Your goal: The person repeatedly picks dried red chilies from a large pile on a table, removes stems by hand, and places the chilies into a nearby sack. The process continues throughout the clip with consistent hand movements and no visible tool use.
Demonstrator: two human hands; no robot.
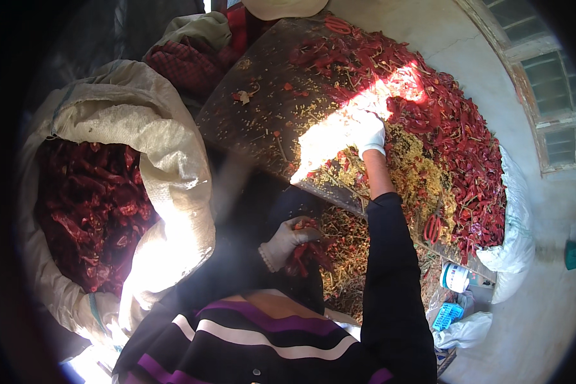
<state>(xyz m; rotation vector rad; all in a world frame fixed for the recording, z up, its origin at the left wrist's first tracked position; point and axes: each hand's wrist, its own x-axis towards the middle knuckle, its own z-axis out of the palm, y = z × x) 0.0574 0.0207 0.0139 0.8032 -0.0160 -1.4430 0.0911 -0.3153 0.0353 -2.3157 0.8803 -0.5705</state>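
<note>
My left hand (288, 242), in a white glove, is closed around a bunch of dried red chili peppers (309, 259) below the table's near edge. My right hand (367, 132), gloved in white too, reaches over the dark table (254, 91) at the edge of a heap of dried red chilies (475, 177). Strong sunlight washes out its fingers, so their grip cannot be made out. Pale yellow seeds (413, 163) lie scattered beside that wrist. Red-handled scissors (432, 228) rest among the seeds at the right.
A large woven sack (173, 168) of red chilies (91, 216) stands open at the left. More red-handled scissors (338, 25) lie at the table's far edge. Stems and seeds (345, 254) are piled below the table. A white tub (455, 277) and a blue packet (447, 317) sit lower right, near a wall.
</note>
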